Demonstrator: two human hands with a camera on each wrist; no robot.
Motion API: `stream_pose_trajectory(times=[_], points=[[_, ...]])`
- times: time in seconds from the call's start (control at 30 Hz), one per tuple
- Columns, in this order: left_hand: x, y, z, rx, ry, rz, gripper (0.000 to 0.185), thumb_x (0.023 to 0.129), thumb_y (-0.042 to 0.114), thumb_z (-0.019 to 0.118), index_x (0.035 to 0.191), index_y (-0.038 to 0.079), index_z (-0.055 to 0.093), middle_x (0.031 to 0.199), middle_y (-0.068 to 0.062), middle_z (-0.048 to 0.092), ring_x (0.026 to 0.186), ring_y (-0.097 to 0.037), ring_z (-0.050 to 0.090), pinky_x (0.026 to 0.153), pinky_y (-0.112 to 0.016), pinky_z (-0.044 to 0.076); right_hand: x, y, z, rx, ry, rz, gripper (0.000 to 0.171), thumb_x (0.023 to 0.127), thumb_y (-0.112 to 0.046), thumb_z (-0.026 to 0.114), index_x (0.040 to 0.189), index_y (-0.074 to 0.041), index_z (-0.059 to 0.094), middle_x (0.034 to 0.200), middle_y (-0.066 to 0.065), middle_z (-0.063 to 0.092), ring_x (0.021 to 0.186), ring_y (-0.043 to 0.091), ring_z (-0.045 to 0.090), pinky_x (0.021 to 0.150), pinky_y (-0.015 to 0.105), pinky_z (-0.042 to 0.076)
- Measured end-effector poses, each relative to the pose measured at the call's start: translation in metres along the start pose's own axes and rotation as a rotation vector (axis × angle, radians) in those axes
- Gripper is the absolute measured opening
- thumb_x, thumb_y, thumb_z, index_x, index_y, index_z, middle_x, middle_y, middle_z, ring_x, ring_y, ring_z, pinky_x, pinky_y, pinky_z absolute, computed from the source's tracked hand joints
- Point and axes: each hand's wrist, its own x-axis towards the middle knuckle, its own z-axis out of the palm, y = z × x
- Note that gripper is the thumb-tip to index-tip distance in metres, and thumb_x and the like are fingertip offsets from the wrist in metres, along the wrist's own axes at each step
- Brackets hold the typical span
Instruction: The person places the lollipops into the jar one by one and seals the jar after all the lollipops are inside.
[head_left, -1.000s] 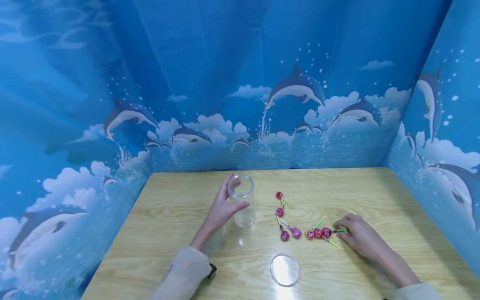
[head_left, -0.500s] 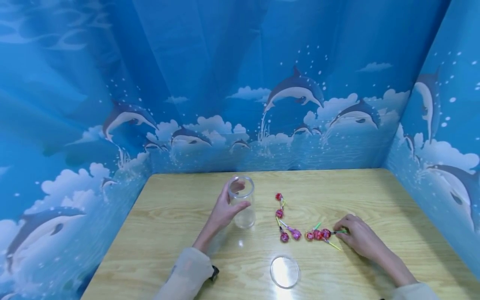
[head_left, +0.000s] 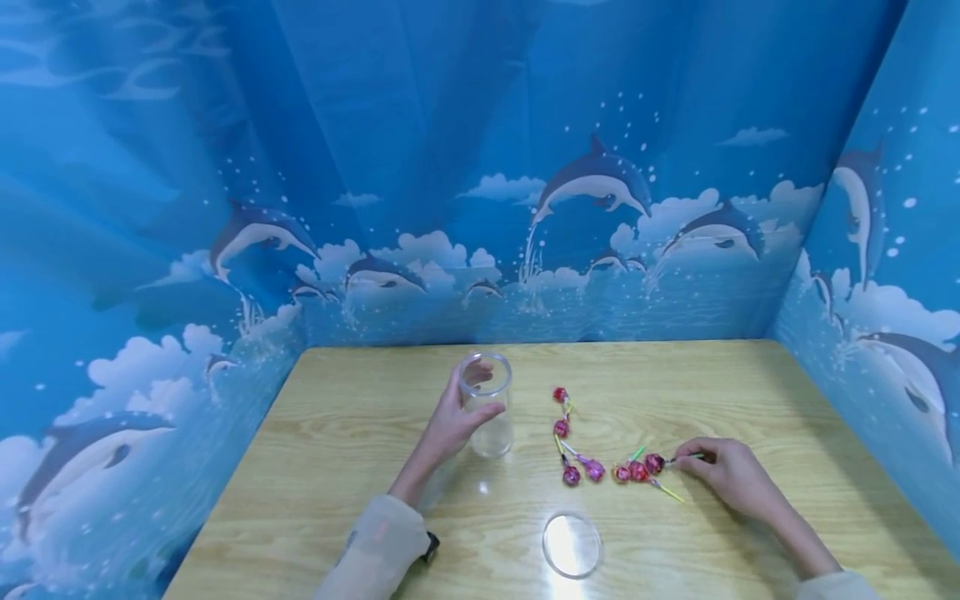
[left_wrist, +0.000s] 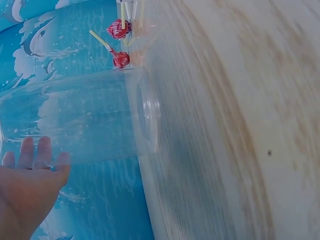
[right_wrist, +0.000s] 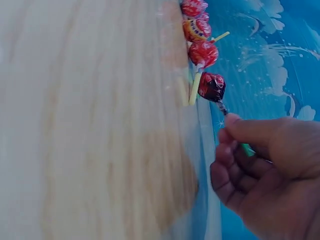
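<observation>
Since the earlier frame the right hand (head_left: 731,477) has drawn slightly toward the right of the frame, and the dark red lollipop (head_left: 654,463) it pinches by the stick between thumb and forefinger has begun to part from the cluster of lollipops (head_left: 628,472) at lower centre. The left hand (head_left: 450,425) is unchanged, its fingers and thumb wrapped round the clear jar (head_left: 487,404), which stands upright on the surface (head_left: 360,433) left of centre. More lollipops (head_left: 562,429) lie in a loose line between jar and cluster, and the clear lid (head_left: 572,544) lies flat near the bottom edge. The pinch looks thin and sits close to the candy head; if the stick rolls between the fingers, the lollipop could drop back or drag its neighbours along. The surface is pale wood grain with a glare spot near the lid. Blue curtains printed with dolphins (head_left: 592,179) and clouds close it in on three sides.
</observation>
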Motion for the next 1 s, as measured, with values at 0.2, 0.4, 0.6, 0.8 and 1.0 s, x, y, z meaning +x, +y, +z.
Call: stream_pose_trajectory(times=[0.2,0.4,0.6,0.8,1.0], points=[[0.001,0.000,0.000,0.008,-0.002,0.004,0.084,0.086,0.006,0.082,0.155,0.005,0.035,0.144,-0.016,0.055,0.136,-0.035,0.051,0.118,-0.057,0.035,-0.001,-0.005,-0.010,0.221,-0.049,0.283,0.038,0.100,-0.034,0.070,0.119,-0.001,0.073,0.090,0.007,0.072,0.075,0.009,0.057,0.062,0.026,0.047],[0.001,0.000,0.000,0.012,-0.008,0.010,0.082,0.087,0.007,0.082,0.155,0.003,0.035,0.143,-0.015,0.056,0.135,-0.034,0.051,0.117,-0.056,0.037,0.001,-0.007,-0.016,0.714,0.001,0.372,0.033,0.102,-0.018,0.068,0.120,0.009,0.068,0.090,0.004,0.070,0.079,0.010,0.063,0.070,0.023,0.058],[0.000,-0.001,0.000,0.014,-0.010,0.015,0.082,0.087,0.007,0.081,0.155,0.003,0.034,0.144,-0.016,0.055,0.135,-0.036,0.051,0.117,-0.059,0.036,0.001,-0.011,-0.023,1.131,-0.010,0.310,0.018,0.104,-0.004,0.059,0.102,-0.006,0.077,0.093,0.001,0.072,0.083,0.009,0.067,0.075,0.021,0.060],[-0.001,0.000,0.001,0.014,-0.005,0.005,0.080,0.088,0.009,0.081,0.154,0.008,0.037,0.144,-0.016,0.055,0.136,-0.035,0.050,0.117,-0.058,0.036,0.005,-0.020,-0.028,1.220,-0.026,0.244,0.021,0.106,-0.001,0.054,0.104,-0.001,0.075,0.095,0.003,0.071,0.086,0.011,0.066,0.078,0.022,0.059],[-0.001,0.000,0.001,0.015,-0.004,0.005,0.080,0.088,0.007,0.081,0.154,0.003,0.035,0.145,-0.016,0.055,0.137,-0.035,0.050,0.117,-0.057,0.036,0.016,-0.034,-0.032,1.233,-0.038,0.243,0.018,0.106,-0.005,0.055,0.105,-0.002,0.073,0.098,0.004,0.070,0.088,0.012,0.065,0.080,0.023,0.059]])
